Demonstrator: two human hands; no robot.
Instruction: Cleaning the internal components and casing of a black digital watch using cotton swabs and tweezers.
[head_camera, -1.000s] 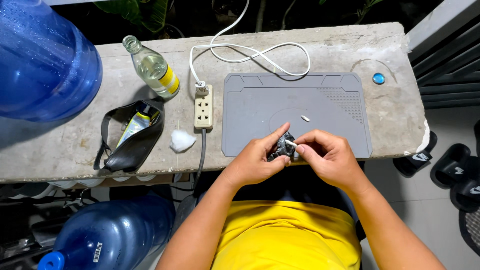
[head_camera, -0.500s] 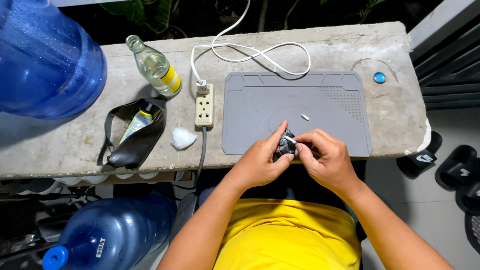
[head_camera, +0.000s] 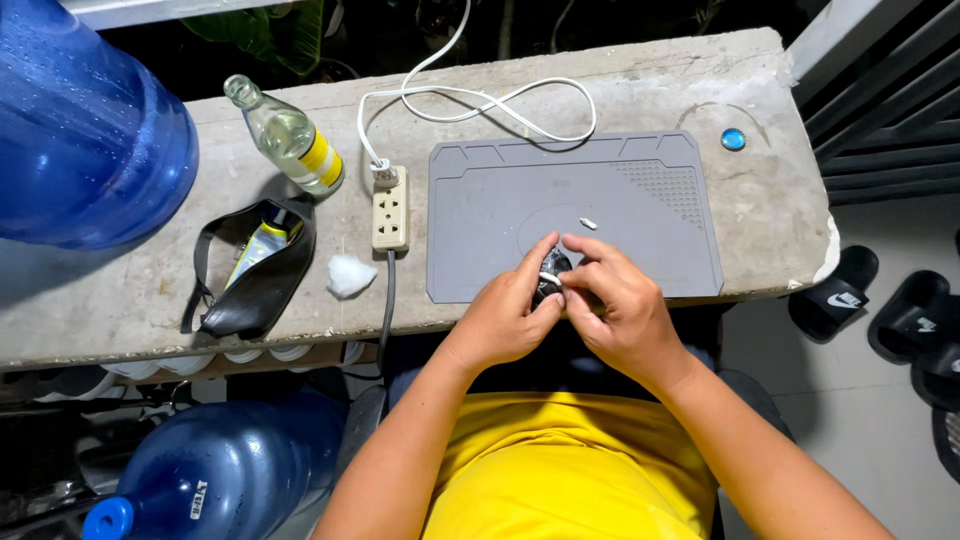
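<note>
Together, a small dark object (head_camera: 549, 281) is pinched by the left hand (head_camera: 510, 315) and right hand (head_camera: 618, 310) over the grey mat (head_camera: 640, 215)'s near edge, so loose parts are caught

Counted on and around concrete ledge (head_camera: 700, 80): 2 hands, left hand (head_camera: 505, 315) & right hand (head_camera: 620, 310), 1 small dark object (head_camera: 550, 280) pinched btwn them. 1 grey mat (head_camera: 640, 240), 1 power strip (head_camera: 390, 208), 1 glass bottle (head_camera: 290, 138), 1 black pouch (head_camera: 255, 285), 1 cotton ball (head_camera: 349, 274), 2 blue water jugs (head_camera: 85, 130), 3 black sandals (head_camera: 835, 295).
</note>
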